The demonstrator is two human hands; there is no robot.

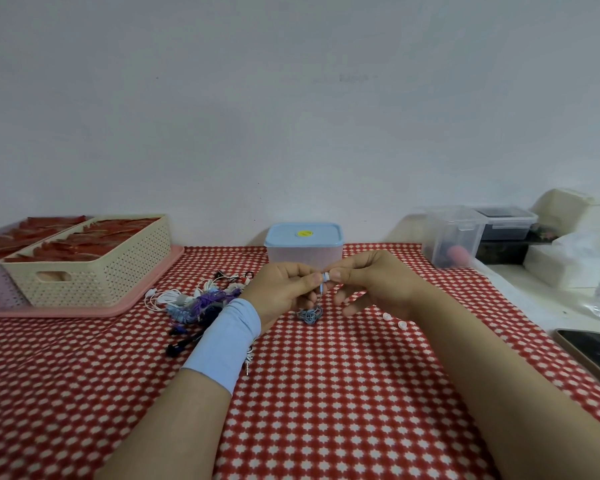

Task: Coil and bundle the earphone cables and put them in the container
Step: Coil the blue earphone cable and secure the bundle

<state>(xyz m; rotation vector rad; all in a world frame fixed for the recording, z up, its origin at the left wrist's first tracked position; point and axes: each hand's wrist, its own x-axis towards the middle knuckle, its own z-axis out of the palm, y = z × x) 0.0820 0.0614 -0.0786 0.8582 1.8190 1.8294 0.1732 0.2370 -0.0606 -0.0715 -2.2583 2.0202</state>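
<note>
Both hands meet above the middle of the bench [326, 393]: the left hand [284, 289] and the right hand [371, 282] each pinch one small blue-and-white earbud [324, 277] between thumb and forefinger. Its thin cable hangs to one loose blue-grey tangle [309, 313] on the red-checked cloth below. One container [303, 252], its pale blue lid on, stands at the far edge just behind the hands. One pile of earphone cables [194, 299], too knotted to count, lies left of the left hand. Two white ear tips [387, 317] lie beside the right wrist. Two cream baskets [94, 271] sit on one pink tray [84, 311] at the far left corner, and one phone [596, 355] lies at the right edge.
</note>
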